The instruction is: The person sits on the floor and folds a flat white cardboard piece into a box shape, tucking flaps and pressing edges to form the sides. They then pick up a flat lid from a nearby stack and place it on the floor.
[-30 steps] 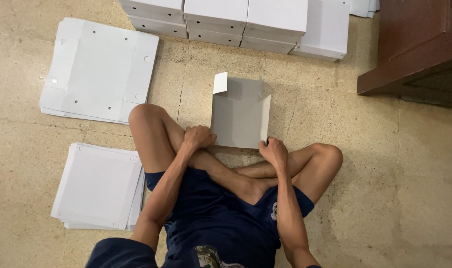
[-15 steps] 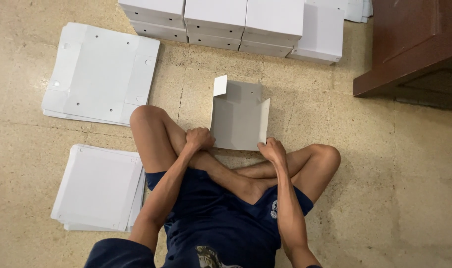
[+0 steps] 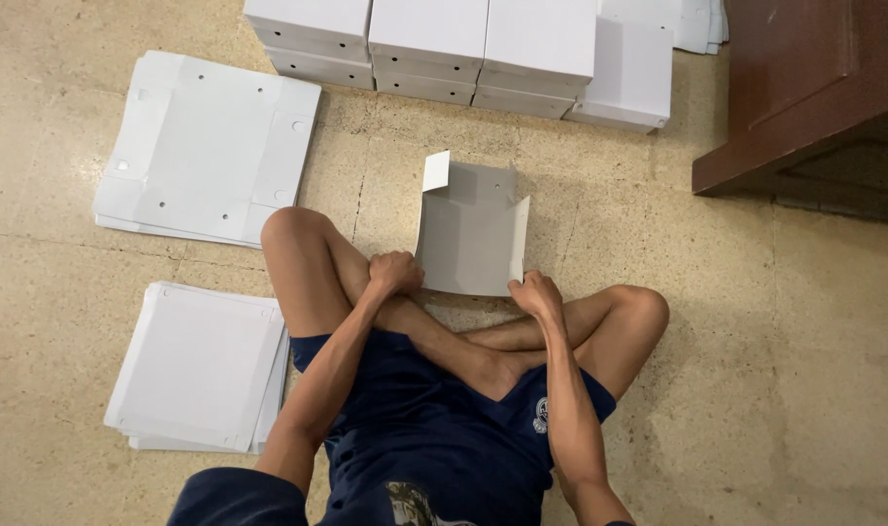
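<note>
Two stacks of flat white sheets (image 3: 205, 151) (image 3: 198, 365) lie at the floor's left edge; finished white boxes (image 3: 463, 44) (closed) line its top edge, beside a brown cabinet (image 3: 814, 88).

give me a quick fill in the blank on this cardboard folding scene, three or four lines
1. Both hands grip the near edge of a partly folded cardboard ____ lying on the floor.
2. The left hand holds its near-left ____.
3. The finished white boxes stand in a row at the ____ of the view.
4. The two stacks of flat sheets lie on the person's ____ side.

Missing words: sheet; corner; top; left
</note>
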